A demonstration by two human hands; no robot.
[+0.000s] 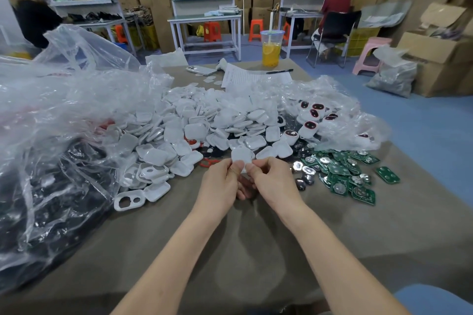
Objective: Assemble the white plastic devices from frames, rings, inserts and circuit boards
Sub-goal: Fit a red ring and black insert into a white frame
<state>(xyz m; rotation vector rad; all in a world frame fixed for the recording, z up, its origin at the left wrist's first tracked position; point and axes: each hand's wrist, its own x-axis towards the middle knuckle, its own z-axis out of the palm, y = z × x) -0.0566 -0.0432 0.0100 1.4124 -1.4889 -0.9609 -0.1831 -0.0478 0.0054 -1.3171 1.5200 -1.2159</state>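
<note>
Both forearms reach over a matte grey-brown cloth-covered table (230, 250). The left hand (222, 181) and right hand (271, 179) meet above it, each pinching the lower edge of a small rounded-square white plastic shell (242, 157) between thumb and forefinger. The other fingers curl underneath. The shell is held upright, just in front of the parts heap.

To the left lies a glossy white plastic frame with two openings (129, 202). To the right, flat green circuit boards (343, 174) lie scattered beside shiny round silver metal discs (303, 169). A thin red ring (208, 162) lies near the left hand.

Beyond, a broad heap of smooth white plastic shells (194, 123) spreads between crinkled clear plastic bags (64, 110). White devices with dark red-rimmed faces (311, 125) lie on the right.

Farther back lie a printed paper sheet (245, 77), a black pen (280, 71) and a clear cup of orange drink (271, 50).
</note>
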